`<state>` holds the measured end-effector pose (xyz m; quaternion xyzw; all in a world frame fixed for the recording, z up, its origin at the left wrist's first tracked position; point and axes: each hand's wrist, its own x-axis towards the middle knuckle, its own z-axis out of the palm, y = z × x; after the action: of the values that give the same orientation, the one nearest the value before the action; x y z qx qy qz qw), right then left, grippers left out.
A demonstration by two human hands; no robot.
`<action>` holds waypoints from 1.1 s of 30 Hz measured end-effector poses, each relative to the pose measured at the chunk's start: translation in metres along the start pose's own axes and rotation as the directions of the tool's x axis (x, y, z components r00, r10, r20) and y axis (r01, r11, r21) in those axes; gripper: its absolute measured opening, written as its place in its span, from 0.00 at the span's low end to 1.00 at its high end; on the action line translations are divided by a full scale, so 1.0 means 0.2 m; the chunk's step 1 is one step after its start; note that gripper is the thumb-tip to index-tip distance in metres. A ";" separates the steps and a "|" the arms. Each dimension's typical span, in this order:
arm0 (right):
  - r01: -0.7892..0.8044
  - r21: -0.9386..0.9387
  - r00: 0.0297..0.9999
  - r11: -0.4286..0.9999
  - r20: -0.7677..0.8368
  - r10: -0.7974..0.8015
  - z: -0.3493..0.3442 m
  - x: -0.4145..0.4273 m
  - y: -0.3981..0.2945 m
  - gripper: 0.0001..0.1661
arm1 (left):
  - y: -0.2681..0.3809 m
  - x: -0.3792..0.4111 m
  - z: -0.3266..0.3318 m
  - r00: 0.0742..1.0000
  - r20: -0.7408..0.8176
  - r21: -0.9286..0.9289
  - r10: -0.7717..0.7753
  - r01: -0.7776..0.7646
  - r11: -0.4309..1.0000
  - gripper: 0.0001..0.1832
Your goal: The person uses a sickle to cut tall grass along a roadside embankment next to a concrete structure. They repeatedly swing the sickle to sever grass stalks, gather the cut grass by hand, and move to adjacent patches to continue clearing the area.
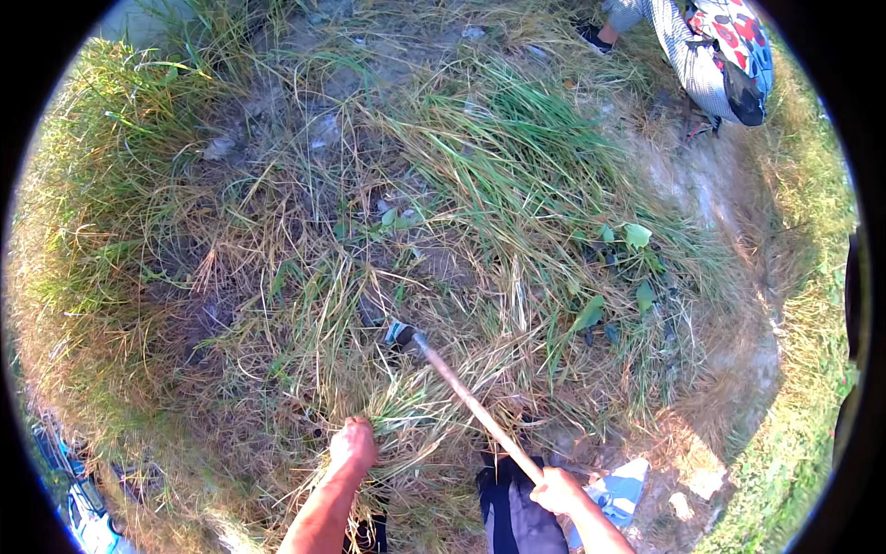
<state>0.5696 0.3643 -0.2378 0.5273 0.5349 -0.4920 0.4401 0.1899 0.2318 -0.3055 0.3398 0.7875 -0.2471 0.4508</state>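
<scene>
My left hand is closed around a bunch of long, partly dry grass just above the ground. In my right hand is the near end of a straight wooden handle, in front of my dark trouser leg. The handle slants up and left to a dark metal head with a pale, shiny face, which looks like a hoe. That head rests among the grass, and its lower edge is partly hidden by stalks.
Flattened green grass lies ahead to the right, near broad-leaved weeds. Taller grass stands at left. Another person's patterned clothing shows at top right. A pale blue sheet or bag lies beside my right hand; blue items sit bottom left.
</scene>
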 end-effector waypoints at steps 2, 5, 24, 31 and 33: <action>-0.029 -0.129 1.000 0.991 -0.006 0.028 -0.07 0.00 -0.01 0.20 | -0.04 0.03 0.01 0.998 -0.057 -0.039 -0.038 0.035 0.999 0.26; -0.027 -0.295 0.992 0.955 -0.127 -0.011 -0.41 -0.44 0.08 0.20 | -0.18 -0.01 0.03 0.997 -0.076 -0.086 -0.021 0.015 0.996 0.28; 0.115 -0.618 0.908 0.777 -0.253 -0.335 -0.67 -0.52 -0.25 0.13 | -0.03 -0.43 0.28 0.992 -0.024 -0.279 -0.125 0.114 0.954 0.21; -0.309 -0.760 0.693 0.572 -0.592 -0.411 -1.31 -0.56 0.09 0.06 | 0.13 -0.42 0.13 0.992 -0.011 -0.362 -0.123 0.111 0.925 0.21; -0.535 -0.626 0.678 0.568 -0.719 -0.153 -1.48 -0.87 0.34 0.06 | 0.18 -0.43 0.12 0.988 -0.092 -0.448 -0.125 0.071 0.891 0.18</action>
<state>0.6623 0.6329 -0.0319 0.4757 0.7535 0.1020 0.4422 0.2612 0.2110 -0.2435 0.2023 0.8644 -0.0632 0.4559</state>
